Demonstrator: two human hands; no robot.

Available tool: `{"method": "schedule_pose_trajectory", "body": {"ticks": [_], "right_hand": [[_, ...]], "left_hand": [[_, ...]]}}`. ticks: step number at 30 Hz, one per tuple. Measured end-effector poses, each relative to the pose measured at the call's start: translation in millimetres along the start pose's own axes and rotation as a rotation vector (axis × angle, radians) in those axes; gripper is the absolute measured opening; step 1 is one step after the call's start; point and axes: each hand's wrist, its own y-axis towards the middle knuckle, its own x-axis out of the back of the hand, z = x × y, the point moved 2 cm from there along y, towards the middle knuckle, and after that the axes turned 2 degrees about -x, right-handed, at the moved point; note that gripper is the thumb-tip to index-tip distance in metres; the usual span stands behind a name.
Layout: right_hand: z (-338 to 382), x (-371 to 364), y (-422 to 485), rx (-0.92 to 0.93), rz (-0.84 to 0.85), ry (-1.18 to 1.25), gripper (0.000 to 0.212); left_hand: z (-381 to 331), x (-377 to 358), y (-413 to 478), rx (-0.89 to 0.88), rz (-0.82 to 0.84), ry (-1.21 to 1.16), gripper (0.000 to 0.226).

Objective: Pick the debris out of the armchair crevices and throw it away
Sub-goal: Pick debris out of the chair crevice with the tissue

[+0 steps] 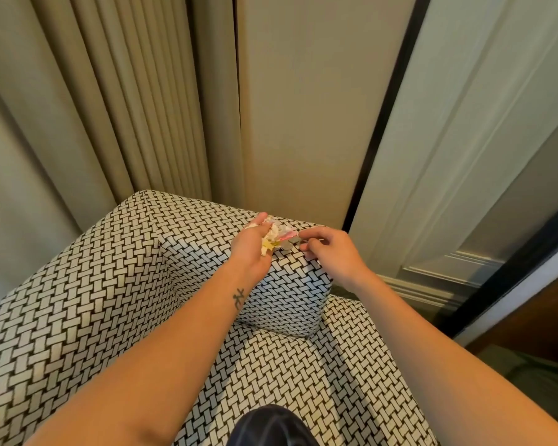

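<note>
Curled round a wad of debris (275, 234), the left hand (251, 251) has a narrow grip: fingers folded in, crumpled white, yellow and pink scraps bunched against the palm and poking out past the fingertips. The right hand (331, 254) comes in from the right with its own grip pinched small, thumb and fingertips closing on the right edge of the same wad, where a small greyish piece shows. Whether that piece is paper or something harder I cannot tell.

Both hands and the wad sit just over the top of the armchair (110, 300), on the raised padded section at its right side, close to that section's far edge. The left wrist rests against the section's inner face. A small dark tattoo (238, 297) marks the left forearm, and both bare forearms reach in from the near edge.

The armchair is covered in a black-and-white basket-weave fabric; its seat lies near and below the hands, with the higher upholstered sides rising to the left and far. A dark garment (271, 426) shows at the near edge, over the seat.

Behind the chair, pleated beige curtains (110, 91) hang on the far left, a plain beige wall panel (303, 107) stands in the middle, and a white moulded door (464, 140) with a black frame strip (390, 101) stands to the right.
</note>
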Motion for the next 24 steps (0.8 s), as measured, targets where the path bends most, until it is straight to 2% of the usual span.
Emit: {"method": "schedule_pose_trajectory", "body": {"ticks": [9, 15, 18, 22, 24], "right_hand": [[-5.8, 1.0, -37.7, -0.03, -0.052, 0.334, 0.021], [-8.9, 9.9, -91.3, -0.138, -0.031, 0.736, 0.025], [-34.8, 26.6, -124.1, -0.202, -0.11, 0.913, 0.031], [-68.5, 47.1, -157.1, -0.237, -0.227, 1.054, 0.033], [-85.8, 59.4, -172.6, -0.224, -0.271, 1.103, 0.033]], "left_hand": [[25.2, -12.0, -24.7, 0.008, 0.097, 0.093, 0.038], [74.7, -22.2, -65.2, -0.008, 0.145, 0.189, 0.024], [114.8, -27.2, -86.1, 0.072, 0.189, 0.226, 0.032], [161.3, -37.1, -110.4, 0.121, 0.261, 0.234, 0.025], [189.9, -42.5, -119.6, 0.149, 0.295, 0.231, 0.028]]}}
